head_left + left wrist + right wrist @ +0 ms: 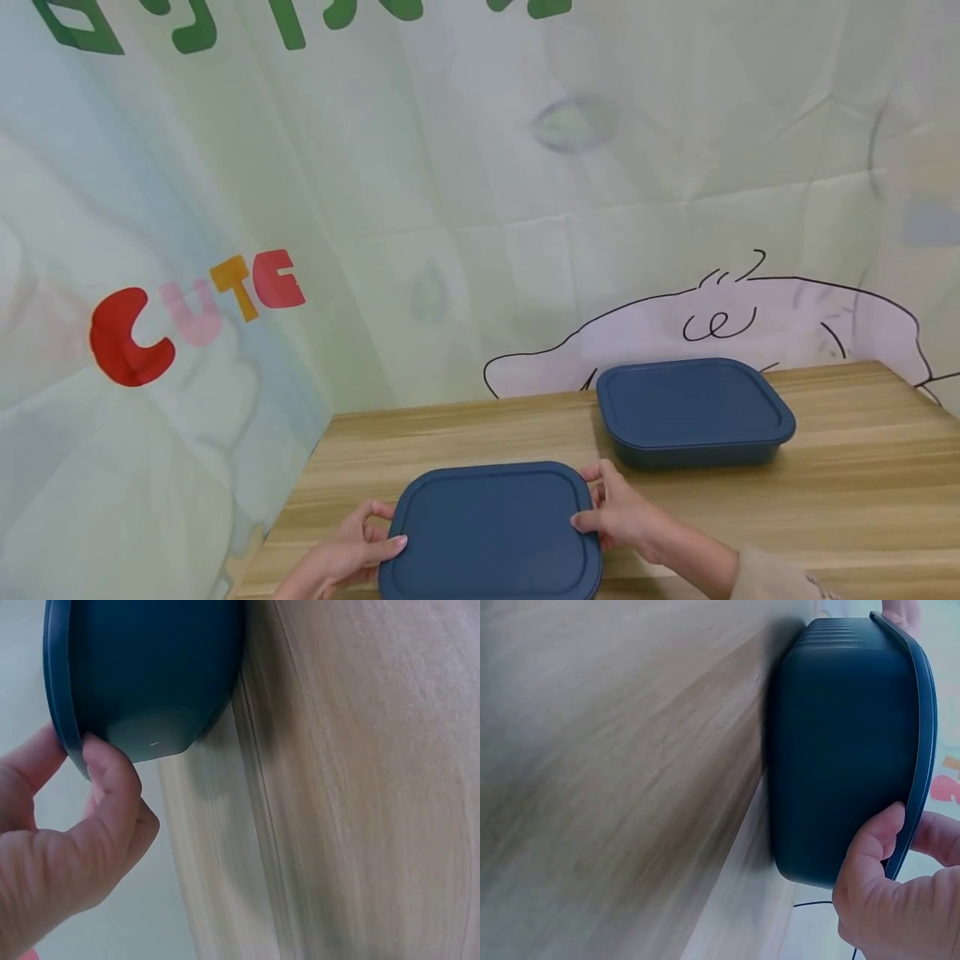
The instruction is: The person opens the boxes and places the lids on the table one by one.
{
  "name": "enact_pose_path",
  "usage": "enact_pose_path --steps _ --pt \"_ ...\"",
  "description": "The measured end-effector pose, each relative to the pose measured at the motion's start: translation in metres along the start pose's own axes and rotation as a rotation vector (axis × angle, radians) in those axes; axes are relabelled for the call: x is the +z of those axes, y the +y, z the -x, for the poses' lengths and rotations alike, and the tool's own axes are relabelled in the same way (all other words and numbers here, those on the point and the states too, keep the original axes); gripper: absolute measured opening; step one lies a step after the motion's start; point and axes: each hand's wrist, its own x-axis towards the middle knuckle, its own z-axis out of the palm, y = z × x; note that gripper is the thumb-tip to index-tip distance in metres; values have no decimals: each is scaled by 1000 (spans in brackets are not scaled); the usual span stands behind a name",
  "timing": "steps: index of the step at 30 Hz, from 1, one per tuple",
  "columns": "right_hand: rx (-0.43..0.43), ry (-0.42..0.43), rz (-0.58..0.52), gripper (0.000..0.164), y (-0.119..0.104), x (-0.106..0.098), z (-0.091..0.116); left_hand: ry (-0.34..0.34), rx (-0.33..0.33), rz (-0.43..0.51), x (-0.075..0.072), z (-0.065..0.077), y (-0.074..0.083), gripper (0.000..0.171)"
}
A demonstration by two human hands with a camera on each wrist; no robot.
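A dark blue rectangular lidded box (491,533) with rounded corners is at the front of the table. My left hand (348,546) pinches its left edge, thumb on top of the rim. On the opposite edge, my right hand (626,512) pinches the rim with thumb above. In the left wrist view, curled fingers (112,784) sit under the rim of the box (150,675). The right wrist view shows the deep side wall of the box (840,750), close to the table. Whether its base touches the wood cannot be made out.
A second dark blue lidded box (697,408) stands behind and to the right, near the table's back edge. Beneath both lies a wood-grain table (465,433). A printed cloth (450,167) hangs behind and to the left.
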Motion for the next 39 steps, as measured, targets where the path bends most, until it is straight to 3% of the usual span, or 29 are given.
enact_pose_path --steps 17,26,39 --pt "-16 -20 -17 51 9 6 9 -87 -25 56 -4 9 -4 41" --pt "-5 -29 -25 53 4 7 14 -61 -61 6 -3 14 -2 56" --pt "40 -14 -35 54 4 8 21 -85 -30 -10 0 20 -3 49"
